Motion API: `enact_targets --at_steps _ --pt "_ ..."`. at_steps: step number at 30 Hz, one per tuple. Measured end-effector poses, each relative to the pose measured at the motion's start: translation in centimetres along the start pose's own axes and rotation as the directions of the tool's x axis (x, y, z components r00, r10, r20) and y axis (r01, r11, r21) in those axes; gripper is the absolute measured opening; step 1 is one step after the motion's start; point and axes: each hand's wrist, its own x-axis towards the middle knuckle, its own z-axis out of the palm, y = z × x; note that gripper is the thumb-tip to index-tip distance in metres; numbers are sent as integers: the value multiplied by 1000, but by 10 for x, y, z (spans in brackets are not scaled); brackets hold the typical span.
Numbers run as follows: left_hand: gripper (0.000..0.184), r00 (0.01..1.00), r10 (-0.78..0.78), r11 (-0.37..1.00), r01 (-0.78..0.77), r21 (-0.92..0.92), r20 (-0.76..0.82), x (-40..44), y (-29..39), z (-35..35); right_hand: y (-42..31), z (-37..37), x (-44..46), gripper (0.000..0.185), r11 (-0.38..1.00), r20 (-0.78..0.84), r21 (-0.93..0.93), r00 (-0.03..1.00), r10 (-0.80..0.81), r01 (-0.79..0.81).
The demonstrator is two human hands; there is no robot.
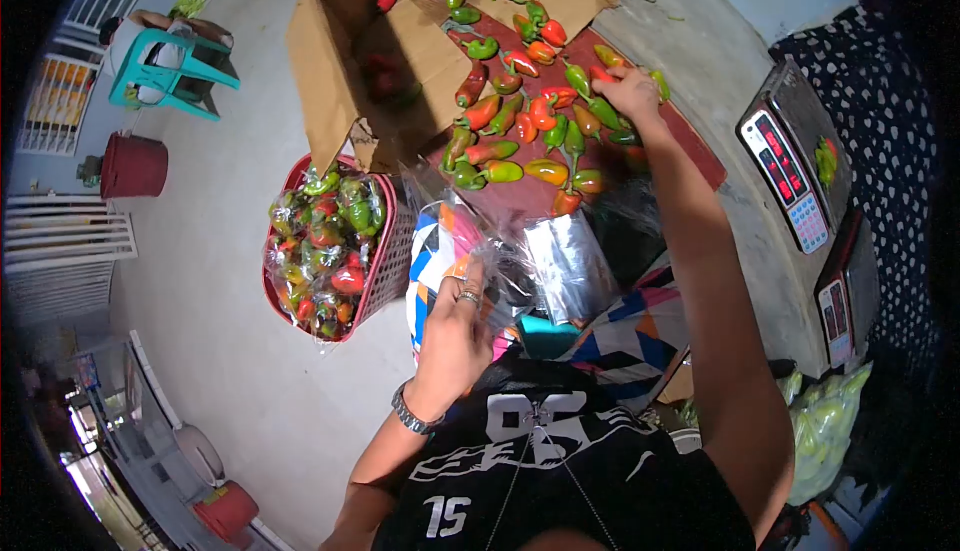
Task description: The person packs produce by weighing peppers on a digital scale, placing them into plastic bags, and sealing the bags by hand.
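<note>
Loose red, green and orange peppers lie spread over a dark red board and brown cardboard in front of me. At their right side, my right hand has its fingers closed around a red pepper. Near my lap, my left hand pinches a clear plastic bag, its thumb and fingers pressed together. What the bag contains, if anything, I cannot make out. A stack of clear plastic bags rests on my lap, just right of the left hand.
A pink basket full of bagged peppers stands on the floor at left. Two digital scales sit at right, the farther one bearing a pepper. A teal chair with a person and a dark red bucket are farther left.
</note>
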Motion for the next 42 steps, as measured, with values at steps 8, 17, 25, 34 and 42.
enact_targets --at_steps 8,17,25,34,42 --pt "81 993 -77 995 82 -51 86 10 9 11 90 -97 4 52 858 -307 495 951 28 134" --pt "79 987 -105 994 109 -28 123 17 23 16 308 -222 14 71 799 -400 -356 852 338 -485" --pt "80 990 -102 994 105 -26 96 16 27 15 307 -224 6 75 771 -304 -322 832 465 -549" --pt "81 995 -65 998 66 -12 76 12 25 12 262 -269 -24 41 994 -768 -113 635 -83 -8" --pt "78 990 -104 994 106 -15 94 15 35 12 -21 -329 -339 31 307 -924 -326 -233 -302 894"
